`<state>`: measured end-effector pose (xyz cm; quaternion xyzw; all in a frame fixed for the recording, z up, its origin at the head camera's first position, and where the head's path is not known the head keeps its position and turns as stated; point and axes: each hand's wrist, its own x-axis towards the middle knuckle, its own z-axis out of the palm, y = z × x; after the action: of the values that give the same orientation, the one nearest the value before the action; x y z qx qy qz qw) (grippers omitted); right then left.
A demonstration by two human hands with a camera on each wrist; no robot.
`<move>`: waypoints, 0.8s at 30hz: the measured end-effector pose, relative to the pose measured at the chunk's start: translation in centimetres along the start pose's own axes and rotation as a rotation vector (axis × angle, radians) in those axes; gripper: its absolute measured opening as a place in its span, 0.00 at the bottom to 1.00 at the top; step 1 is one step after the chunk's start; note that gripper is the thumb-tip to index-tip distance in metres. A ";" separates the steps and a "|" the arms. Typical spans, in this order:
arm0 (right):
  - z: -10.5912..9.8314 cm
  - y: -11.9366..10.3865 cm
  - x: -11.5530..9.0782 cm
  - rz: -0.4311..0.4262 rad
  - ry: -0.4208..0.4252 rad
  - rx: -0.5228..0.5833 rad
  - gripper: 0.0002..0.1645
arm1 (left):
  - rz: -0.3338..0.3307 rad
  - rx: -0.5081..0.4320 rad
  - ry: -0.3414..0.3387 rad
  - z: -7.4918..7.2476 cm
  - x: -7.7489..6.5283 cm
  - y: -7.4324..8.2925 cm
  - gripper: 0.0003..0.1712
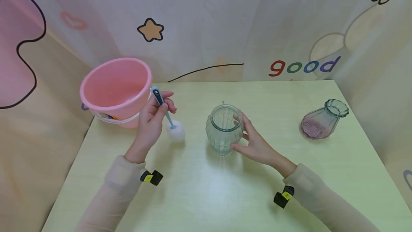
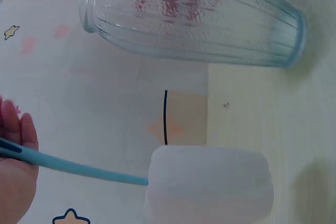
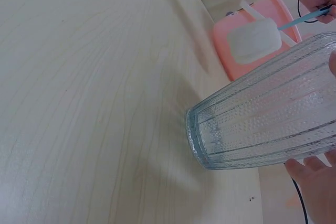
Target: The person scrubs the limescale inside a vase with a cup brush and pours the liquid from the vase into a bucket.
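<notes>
My left hand (image 1: 150, 118) grips the blue handle of a sponge cup brush (image 1: 176, 131), thumb and fingers around it. Its thick white sponge head (image 2: 210, 184) hangs down over the table, to the left of a clear ribbed glass vase (image 1: 221, 139). Around the right side of this vase, my right hand (image 1: 257, 148) curls its fingers and thumb. The vase is upright with its round mouth facing up, and its base (image 3: 197, 140) is close to the tabletop. Brush and vase are apart, a gap of table showing between them.
A pink bucket (image 1: 136, 113) with a white handle stands at the back left, right behind my left hand. At the right is a second glass vase (image 1: 322, 119), tinted pink at the bottom. Printed curtains border the pale table (image 1: 206, 196) at the back and sides.
</notes>
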<state>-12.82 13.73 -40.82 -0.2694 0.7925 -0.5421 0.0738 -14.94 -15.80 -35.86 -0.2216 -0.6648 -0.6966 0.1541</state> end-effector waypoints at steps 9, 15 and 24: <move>0.1 0.1 -0.1 0.005 -0.004 0.014 0.59 | -0.059 -0.314 0.202 1.6 0.4 0.1 0.14; 0.1 0.0 -0.2 0.011 -0.005 0.018 0.58 | 0.032 -0.281 0.273 2.3 0.9 0.6 0.15; 0.2 0.1 -0.1 0.006 0.002 0.025 0.58 | 0.166 -0.314 0.311 2.4 2.1 3.1 0.32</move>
<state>-12.72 13.64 -40.96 -0.2653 0.7866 -0.5521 0.0778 -14.93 -13.48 -32.12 -0.1869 -0.4960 -0.8022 0.2750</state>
